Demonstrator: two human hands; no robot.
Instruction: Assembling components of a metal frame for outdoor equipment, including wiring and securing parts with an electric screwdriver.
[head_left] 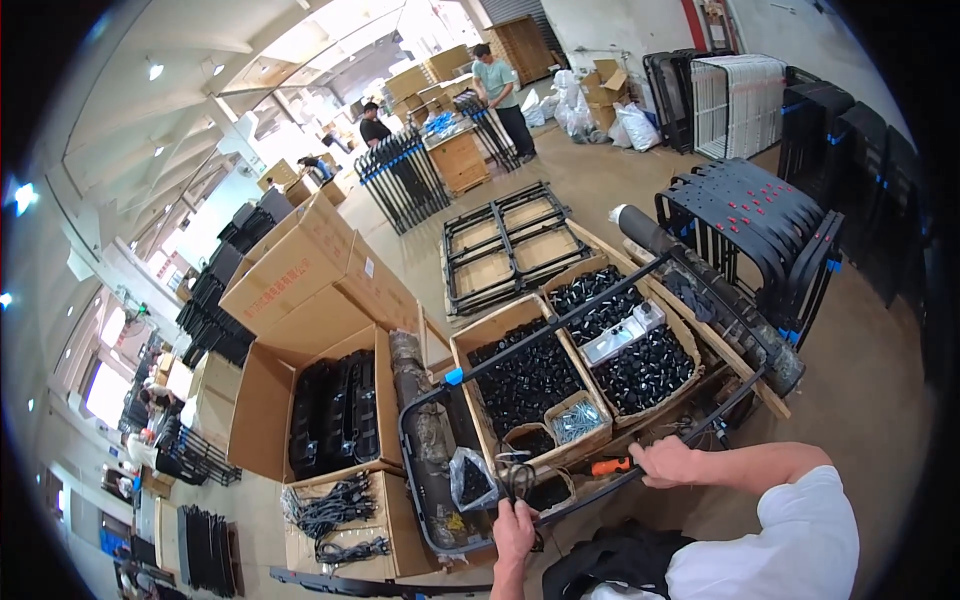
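Where the forearms enter from the lower edge of the frame, the left hand is seen closed around the near rail of a black rounded-rectangle metal tube frame, at its lower centre. The right hand, at lower right, is closed over the same rail, just beside an orange-handled tool; whether the tool is touched cannot be told. A white sleeve covers the right upper arm.

The frame is held tilted above the work, its far rail running from a blue clip at centre up toward the right of centre. Beneath its near left corner a clear plastic bag of small black parts is seen. Just beyond, an open cardboard box of small black plastic caps is shown, with a small carton of silvery screws at its near right corner. A second box of black caps lies to its right, with a white flat device resting on top. A long dark wrapped roll lies diagonally at right.

To the left, an open carton of black moulded parts is shown, with a box of black cables below it. Farther off, at upper centre, flat black frames are laid on the floor, and two people are seen standing beyond.
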